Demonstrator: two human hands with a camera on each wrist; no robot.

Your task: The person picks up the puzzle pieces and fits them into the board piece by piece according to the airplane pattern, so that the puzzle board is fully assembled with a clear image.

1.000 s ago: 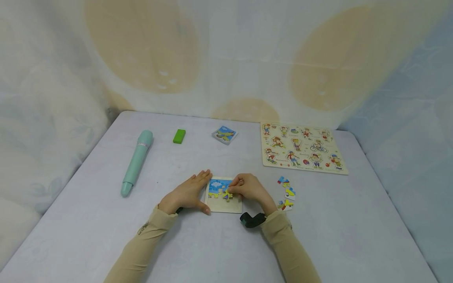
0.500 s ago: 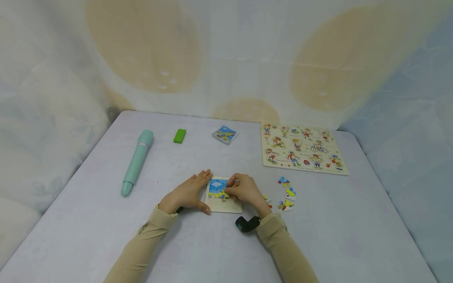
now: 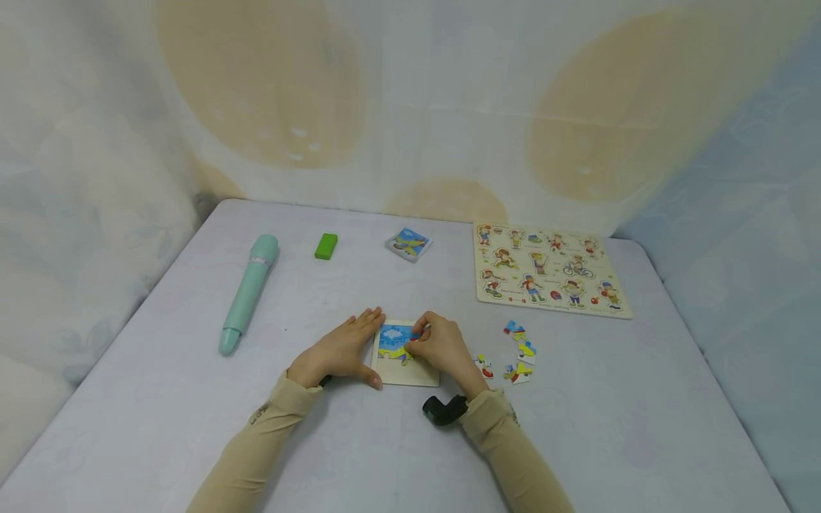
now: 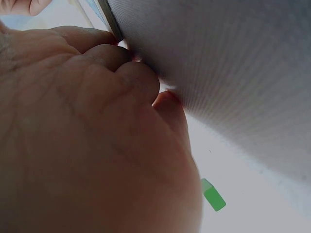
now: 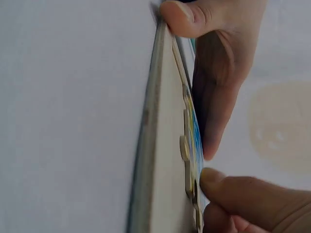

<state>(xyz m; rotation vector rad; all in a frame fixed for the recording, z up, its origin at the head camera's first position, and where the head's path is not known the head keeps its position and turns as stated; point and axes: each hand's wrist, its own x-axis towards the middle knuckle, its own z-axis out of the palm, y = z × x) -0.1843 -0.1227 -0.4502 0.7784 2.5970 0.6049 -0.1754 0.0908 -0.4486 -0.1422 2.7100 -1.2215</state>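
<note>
A small square wooden jigsaw board point(image 3: 405, 374) lies flat on the table. Blue sky pieces point(image 3: 393, 333) and yellow pieces fill its far part, while bare wood shows along the near part. My left hand point(image 3: 343, 348) rests along the board's left edge, thumb spread toward the near corner. My right hand point(image 3: 445, 349) is over the board's right side, its thumb and curled fingers pinching a puzzle piece at the row's near edge, mostly hidden beneath them. In the right wrist view, the right thumb point(image 5: 243, 196) touches the raised pieces point(image 5: 188, 165).
Loose jigsaw pieces point(image 3: 522, 353) lie to the right, with several more point(image 3: 484, 366) beside the right wrist. Farther back are a peg puzzle board point(image 3: 545, 271), a small airplane picture puzzle point(image 3: 409, 244) and a green block point(image 3: 326, 246). A mint microphone-shaped object point(image 3: 246, 299) lies left.
My right hand has moved slightly left and inward over the board. The yellow piece in its fingers has come down against the row. My left hand has stayed in place.
</note>
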